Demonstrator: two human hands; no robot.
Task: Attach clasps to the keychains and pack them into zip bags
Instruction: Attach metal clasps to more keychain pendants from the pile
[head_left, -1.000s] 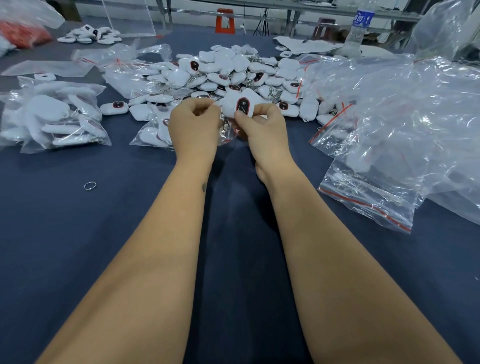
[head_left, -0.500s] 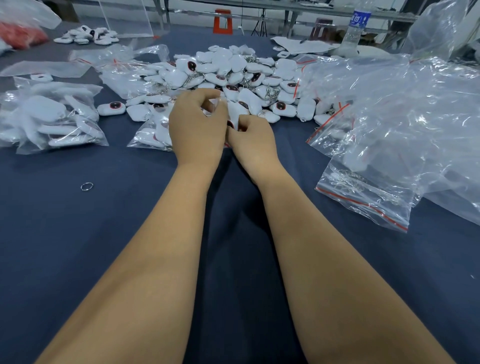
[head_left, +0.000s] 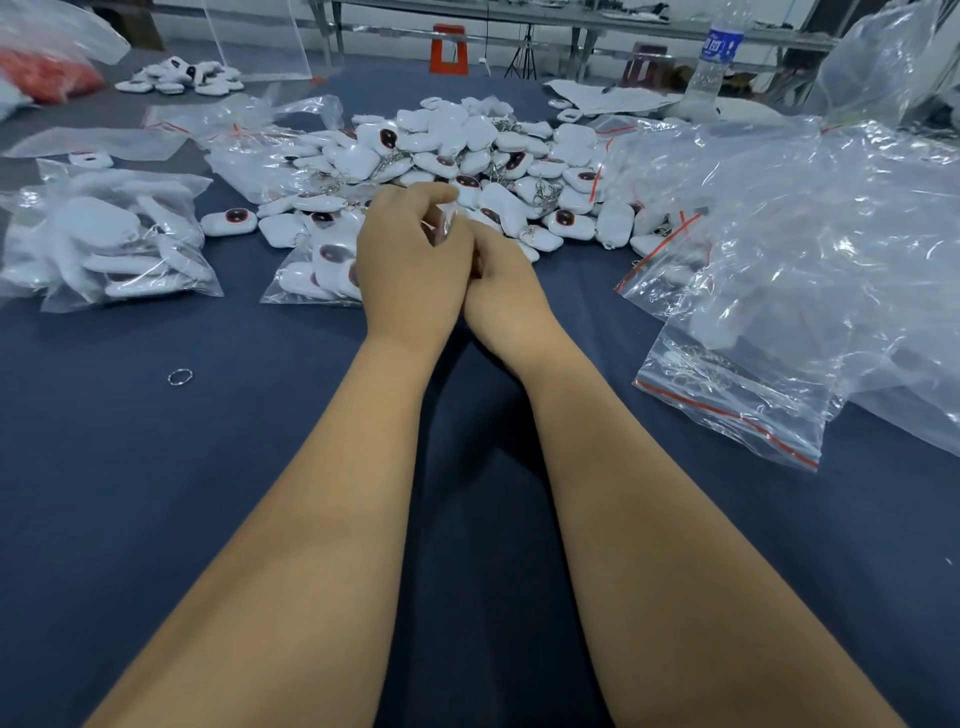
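Dark tablecloth (head_left: 156, 467) | left hand (head_left: 410, 270), right hand (head_left: 501, 291) curled together | held item hidden, grip unclear

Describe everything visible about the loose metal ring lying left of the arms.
The metal ring is a small, thin, silvery loop, apparently a wire split ring. It lies flat and alone on the dark blue table cover, left of the left forearm and nearer the camera than the filled bags. Nothing touches it except the cover. No clasp or chain is attached.
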